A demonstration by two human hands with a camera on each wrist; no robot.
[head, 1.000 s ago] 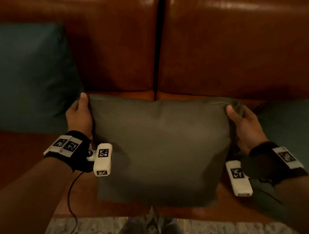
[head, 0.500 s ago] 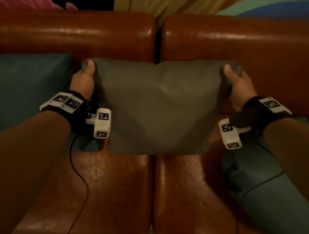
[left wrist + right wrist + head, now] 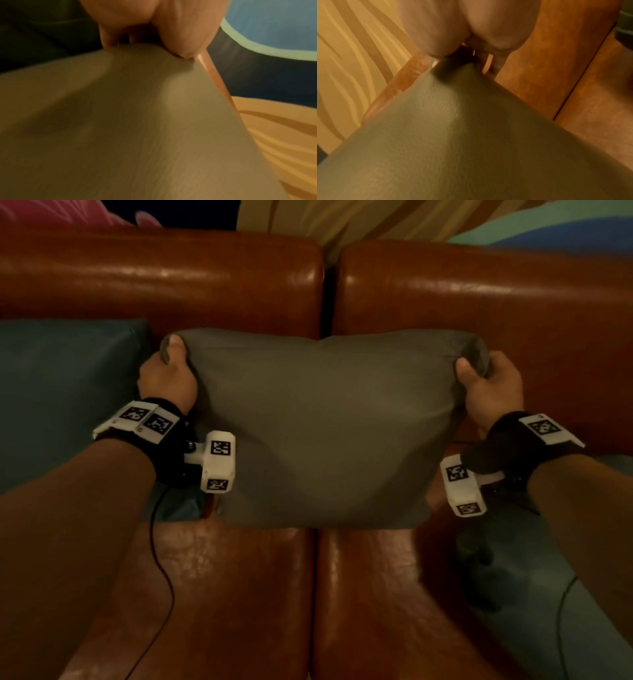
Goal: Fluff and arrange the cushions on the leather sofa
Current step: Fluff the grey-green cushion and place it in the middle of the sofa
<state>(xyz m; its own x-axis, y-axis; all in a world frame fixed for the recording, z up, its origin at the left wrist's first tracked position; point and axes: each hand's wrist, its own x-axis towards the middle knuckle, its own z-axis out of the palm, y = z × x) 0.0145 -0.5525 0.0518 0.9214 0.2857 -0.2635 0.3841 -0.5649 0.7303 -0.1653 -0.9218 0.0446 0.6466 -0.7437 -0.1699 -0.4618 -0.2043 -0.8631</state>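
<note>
Grey cushion (image 3: 318, 433) stands upright at the sofa (image 3: 479, 313) backrest's middle seam, its bottom edge on the seat. My left hand (image 3: 168, 378) pinches its top left corner, thumb in front; my right hand (image 3: 489, 392) pinches the top right corner likewise. Only the head view shows the teal cushion (image 3: 65, 398) at the seat's left edge; the wrist views show a striped wall (image 3: 351, 60) behind.

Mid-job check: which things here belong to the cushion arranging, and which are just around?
In the job: grey cushion, left hand, right hand, teal cushion, blue-grey cushion, leather sofa.
Just around: painted wall.
</note>
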